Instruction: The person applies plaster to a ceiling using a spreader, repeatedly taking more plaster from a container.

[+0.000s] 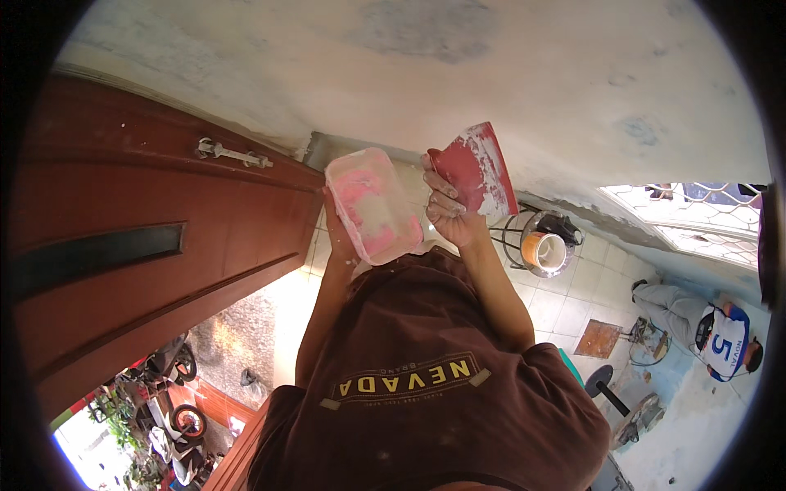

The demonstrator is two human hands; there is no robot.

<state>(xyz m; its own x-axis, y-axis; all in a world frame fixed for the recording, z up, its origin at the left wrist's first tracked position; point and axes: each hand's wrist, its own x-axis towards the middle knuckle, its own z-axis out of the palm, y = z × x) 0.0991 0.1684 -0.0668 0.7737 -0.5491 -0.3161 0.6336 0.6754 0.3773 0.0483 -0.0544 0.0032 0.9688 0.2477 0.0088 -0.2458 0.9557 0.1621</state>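
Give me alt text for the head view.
The left hand holds a pink-smeared plastic tub; the right hand grips a red putty spreader smeared white, before a patchy wall. A reddish-brown door stands at left, another person far right.

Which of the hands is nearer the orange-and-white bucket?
Right. The right hand, gripping the red spreader, is left of the bucket; the left hand, holding the tub, is farther left.
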